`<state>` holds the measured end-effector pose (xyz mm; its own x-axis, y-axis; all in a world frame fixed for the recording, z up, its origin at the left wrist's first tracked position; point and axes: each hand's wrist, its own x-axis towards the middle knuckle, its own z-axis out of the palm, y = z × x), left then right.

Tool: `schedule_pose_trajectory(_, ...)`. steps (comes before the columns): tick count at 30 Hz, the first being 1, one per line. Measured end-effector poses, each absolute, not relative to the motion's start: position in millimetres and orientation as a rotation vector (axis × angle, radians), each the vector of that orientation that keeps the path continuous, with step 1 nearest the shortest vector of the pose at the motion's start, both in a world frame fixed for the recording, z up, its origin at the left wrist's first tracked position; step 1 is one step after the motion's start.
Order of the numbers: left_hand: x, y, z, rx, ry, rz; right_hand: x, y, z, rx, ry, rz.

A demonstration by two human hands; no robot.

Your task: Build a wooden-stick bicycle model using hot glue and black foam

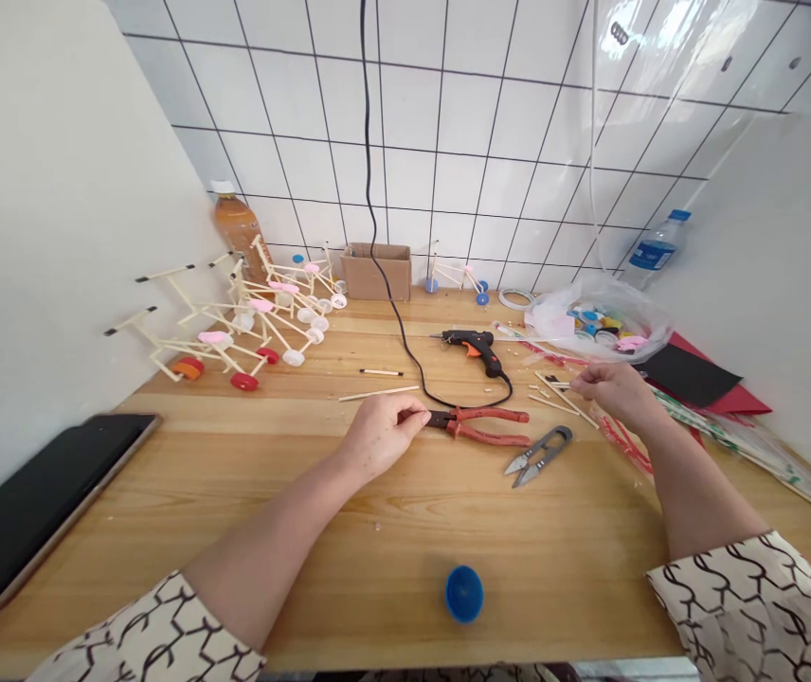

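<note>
My left hand (381,434) is closed in a pinch at the jaw end of the red-handled pliers (487,423); whatever sits between its fingertips is too small or hidden to name. Over to the right, my right hand (619,393) pinches beside several thin wooden sticks (563,398), where a small dark-tipped piece shows at the fingertips. Grey thread snips (539,457) lie between the two hands. A black hot glue gun (473,349) rests beyond the pliers. Above my left hand are a loose stick (377,392) and a short black-tipped stick (381,372).
Several little stick-built tricycles (235,322) with bottle-cap wheels stand at left, before a brown drink bottle (237,223). A cardboard box (377,272) is against the wall. A plastic bag of caps (601,322) lies right; a blue cap (463,594) in front; a phone (43,502) left.
</note>
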<state>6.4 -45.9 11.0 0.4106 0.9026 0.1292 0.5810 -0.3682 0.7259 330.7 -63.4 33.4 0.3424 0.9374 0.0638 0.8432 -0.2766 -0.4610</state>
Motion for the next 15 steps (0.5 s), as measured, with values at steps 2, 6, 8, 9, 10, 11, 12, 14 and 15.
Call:
schedule_pose_trajectory(2,7,-46,11,2.074,1.262,0.699,328,-65,35,-2.155,-1.61,0.393)
schedule_pose_trajectory(6,7,-47,10,2.077,1.248,0.705,317,-70,41,-2.029,-1.768,0.544)
schedule_pose_trajectory(8,7,-47,10,2.079,1.248,0.71,313,-71,43,-2.009,-1.816,0.544)
schedule_pose_trajectory(9,7,-47,11,2.08,1.251,0.713,312,-72,44,-2.015,-1.831,0.528)
schedule_pose_trajectory(10,7,-47,11,2.081,1.255,0.717,312,-72,44,-2.024,-1.845,0.508)
schedule_pose_trajectory(11,7,-47,11,2.081,1.259,0.721,311,-72,44,-2.033,-1.865,0.491)
schedule_pose_trajectory(12,7,-47,12,2.08,1.265,0.723,312,-71,44,-2.042,-1.889,0.475)
schedule_pose_trajectory(14,6,-47,13,2.079,1.279,0.72,313,-70,43,-2.055,-1.941,0.451)
schedule_pose_trajectory(15,6,-47,13,2.079,1.284,0.72,313,-70,42,-2.063,-1.96,0.443)
